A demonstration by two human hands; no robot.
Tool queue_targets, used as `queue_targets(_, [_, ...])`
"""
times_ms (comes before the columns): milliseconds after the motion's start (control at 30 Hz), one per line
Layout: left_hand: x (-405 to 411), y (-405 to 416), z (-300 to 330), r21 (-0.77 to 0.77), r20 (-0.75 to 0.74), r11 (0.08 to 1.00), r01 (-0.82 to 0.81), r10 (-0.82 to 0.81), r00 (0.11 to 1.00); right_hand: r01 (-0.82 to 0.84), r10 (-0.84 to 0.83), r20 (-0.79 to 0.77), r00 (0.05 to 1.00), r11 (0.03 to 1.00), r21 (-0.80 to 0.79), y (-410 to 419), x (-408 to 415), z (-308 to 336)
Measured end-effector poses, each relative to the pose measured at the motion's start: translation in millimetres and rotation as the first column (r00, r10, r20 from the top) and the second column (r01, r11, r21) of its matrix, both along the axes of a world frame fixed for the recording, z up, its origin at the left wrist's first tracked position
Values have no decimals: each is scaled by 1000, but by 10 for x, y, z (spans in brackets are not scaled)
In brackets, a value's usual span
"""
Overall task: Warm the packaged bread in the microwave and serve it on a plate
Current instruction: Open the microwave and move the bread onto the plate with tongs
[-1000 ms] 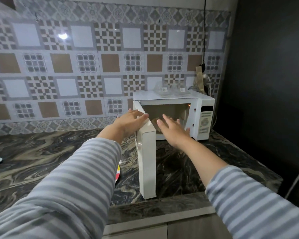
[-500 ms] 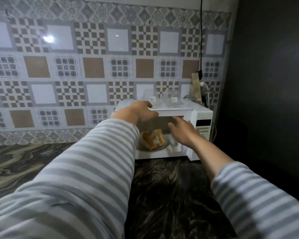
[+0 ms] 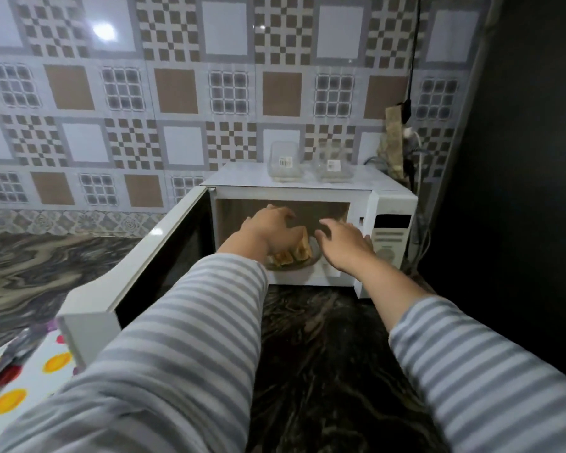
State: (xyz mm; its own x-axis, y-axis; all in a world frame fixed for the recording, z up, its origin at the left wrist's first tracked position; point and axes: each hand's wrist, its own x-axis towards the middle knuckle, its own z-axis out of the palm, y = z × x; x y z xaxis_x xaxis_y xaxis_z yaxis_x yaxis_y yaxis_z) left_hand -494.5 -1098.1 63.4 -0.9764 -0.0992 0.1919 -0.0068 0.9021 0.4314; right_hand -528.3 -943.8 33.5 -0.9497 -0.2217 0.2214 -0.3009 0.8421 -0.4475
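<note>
Both hands reach into the open microwave (image 3: pixel 311 188): the left hand (image 3: pixel 270 228) curls over the bread (image 3: pixel 299 251), grasp unclear; the right hand (image 3: pixel 343 245) is spread, released.

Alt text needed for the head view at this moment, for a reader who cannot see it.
Both hands reach into an open white microwave toward bread on its glass tray: the left hand over the bread, the right hand beside it. The door swings left; two clear containers sit on top.
</note>
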Motion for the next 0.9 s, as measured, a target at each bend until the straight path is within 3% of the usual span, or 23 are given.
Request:
queue_targets(200, [721,164,-566,51,76,998,29,-32,997,-5,3,78,997,1000,30,119,671,-396])
queue_targets(367, [1522,156,-1047,86,198,996,-3,-15,980,-11,-13,209,978,994,113,122,1380,-773])
queue_targets(533, [2248,177,-1442,174,227,982,-76,35,973,-64,34,258,966,992,107,95,2129,-1056])
queue_targets(900, [3693,-125,-1915,177,209,935,-308,270,940,-355,330,257,909,933,58,-245,3400,-1477])
